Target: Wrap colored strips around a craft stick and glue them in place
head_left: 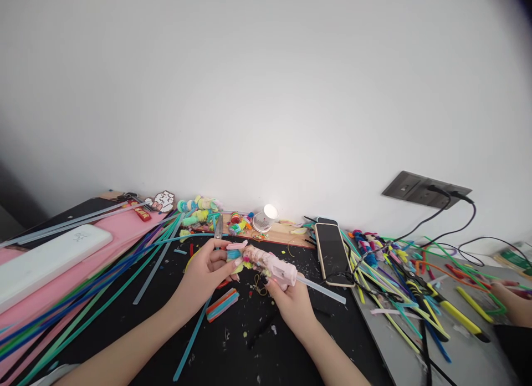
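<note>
My right hand (pixel 291 303) is closed round the handle of a pink hot glue gun (pixel 278 269), whose nozzle end points left. A translucent glue stick (pixel 324 290) sticks out of its back. In my left hand (pixel 203 272) a small bundle of blue pipe cleaner pieces (pixel 233 254) is pinched, close to the gun's tip; some yellow fuzzy bits show below it. Whether the nozzle touches the bundle I cannot tell. Beneath my hands lies a bundle of striped orange and blue pipe cleaner pieces (pixel 222 305) on the black table (pixel 233 353). Scissors (pixel 218 228) lie just beyond my left hand.
Long pipe cleaners (pixel 124 264) and a white case (pixel 54 258) lie left. A white cup (pixel 266 217) stands near the wall. Right are a phone (pixel 332 250), yellow-handled pliers (pixel 453 311), cables at a wall socket (pixel 426 189) and another person's hand (pixel 511 303).
</note>
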Available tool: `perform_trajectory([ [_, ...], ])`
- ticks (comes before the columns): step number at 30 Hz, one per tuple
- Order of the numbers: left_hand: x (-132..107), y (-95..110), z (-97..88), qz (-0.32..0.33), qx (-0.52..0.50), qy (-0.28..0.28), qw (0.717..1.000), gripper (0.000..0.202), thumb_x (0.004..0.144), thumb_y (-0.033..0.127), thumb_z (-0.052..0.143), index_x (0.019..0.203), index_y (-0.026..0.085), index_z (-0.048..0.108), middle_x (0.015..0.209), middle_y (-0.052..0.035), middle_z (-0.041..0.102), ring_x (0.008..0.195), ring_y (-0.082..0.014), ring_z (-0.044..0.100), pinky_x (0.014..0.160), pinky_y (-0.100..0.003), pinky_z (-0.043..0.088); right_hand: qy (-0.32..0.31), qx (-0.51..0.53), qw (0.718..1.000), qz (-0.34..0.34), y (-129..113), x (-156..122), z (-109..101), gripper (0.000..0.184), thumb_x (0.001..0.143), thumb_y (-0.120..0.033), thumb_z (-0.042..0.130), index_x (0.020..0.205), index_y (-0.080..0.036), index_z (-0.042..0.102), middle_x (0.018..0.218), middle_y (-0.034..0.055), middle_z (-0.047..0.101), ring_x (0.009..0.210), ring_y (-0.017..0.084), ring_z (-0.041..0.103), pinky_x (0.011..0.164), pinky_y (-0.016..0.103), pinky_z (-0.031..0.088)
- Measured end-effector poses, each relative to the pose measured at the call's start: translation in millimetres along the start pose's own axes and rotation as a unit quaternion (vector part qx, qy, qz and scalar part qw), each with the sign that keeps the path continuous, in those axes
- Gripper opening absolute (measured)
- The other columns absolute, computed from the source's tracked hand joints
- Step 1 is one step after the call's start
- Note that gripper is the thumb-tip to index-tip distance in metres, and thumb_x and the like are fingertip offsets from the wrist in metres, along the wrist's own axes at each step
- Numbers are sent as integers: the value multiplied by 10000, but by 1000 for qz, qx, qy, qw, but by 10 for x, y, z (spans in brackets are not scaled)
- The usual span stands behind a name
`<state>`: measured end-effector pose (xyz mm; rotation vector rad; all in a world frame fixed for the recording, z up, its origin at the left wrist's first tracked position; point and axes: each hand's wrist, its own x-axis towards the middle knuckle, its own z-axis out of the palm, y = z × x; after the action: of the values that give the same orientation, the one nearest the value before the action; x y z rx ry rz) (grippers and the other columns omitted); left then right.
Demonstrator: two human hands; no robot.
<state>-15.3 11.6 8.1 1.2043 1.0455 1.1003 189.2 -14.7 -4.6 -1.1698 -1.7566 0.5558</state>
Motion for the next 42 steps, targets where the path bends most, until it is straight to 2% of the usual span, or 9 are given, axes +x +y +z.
perform_trajectory([
  [5,12,10,-5,-11,-7,-9,1000,369,787,395,694,1027,208,486,803,-8,717,672,-207,713,660,-348,560,-10,25,999,19,-23,3,1,267,856,-260,560,1061,-214,724,981,66,751,880,239,707,842,342,562],
  [11,9,17,-1,-15,-31,-15,999,374,782,396,695,1036,206,497,816,-3,697,682,-208,719,676,-345,567,-9,31,999,20,-44,24,4,283,866,-260,564,1098,-223,723,1105,77,742,1017,262,698,941,388,536],
  [16,16,-32,-11,-9,-30,-1,999,471,775,450,699,1135,213,509,1159,-67,615,734,-197,715,738,-388,590,-4,27,999,29,-33,5,1,286,873,-266,573,1110,-209,723,1054,93,758,979,274,713,923,418,549],
  [18,16,-38,-17,-10,-27,-4,1000,489,782,460,692,1164,214,511,1212,-78,576,770,-205,714,764,-400,592,-5,31,999,23,-25,-1,0,297,874,-253,571,1130,-211,716,1083,92,751,1001,273,708,937,423,542],
  [22,5,4,-13,-9,-21,-8,1000,498,779,458,690,1176,211,518,1158,-69,574,795,-216,709,769,-394,592,-4,37,999,12,-31,10,-3,322,876,-230,562,1167,-218,699,1148,90,730,1088,273,677,982,435,515],
  [27,-9,72,9,-14,-18,13,1000,539,743,454,719,1180,225,503,1007,-17,573,742,-206,709,757,-391,594,0,46,999,15,-68,36,-7,323,867,-210,558,1156,-215,703,1172,98,719,1114,278,666,991,444,509],
  [34,12,15,-18,-15,-36,-8,999,529,773,474,697,1187,238,466,1135,-57,572,791,-222,715,792,-415,589,4,46,998,29,-34,8,2,337,868,-233,569,1181,-201,689,1197,116,706,1138,291,652,1005,459,494],
  [42,22,-10,-16,-2,-45,-9,999,520,793,468,687,1198,234,461,1171,-78,607,804,-219,718,775,-388,589,3,47,998,32,-61,25,-10,357,862,-237,558,1194,-186,681,1205,110,704,1143,279,649,1009,435,493],
])
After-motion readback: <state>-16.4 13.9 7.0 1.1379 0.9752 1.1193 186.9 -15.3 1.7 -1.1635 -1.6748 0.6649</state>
